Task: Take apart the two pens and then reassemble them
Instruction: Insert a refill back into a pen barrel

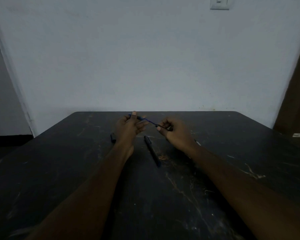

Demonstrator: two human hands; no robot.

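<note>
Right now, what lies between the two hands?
A thin blue refill, in the air, runs from the barrel in the left hand to the right hand, which pinches it. Head view.

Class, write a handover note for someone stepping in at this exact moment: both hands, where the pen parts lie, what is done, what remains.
Left hand holds the blue barrel above the table. Right hand pinches the end of the thin refill, which runs into the barrel.
Dark pen lies on the table between the forearms, seemingly whole. A small dark piece, perhaps a cap, lies beside the left wrist.
Done: first pen partly apart. Left: probably the dark pen, then reassembling both. Whether the refill is going in or out cannot be told.
</note>
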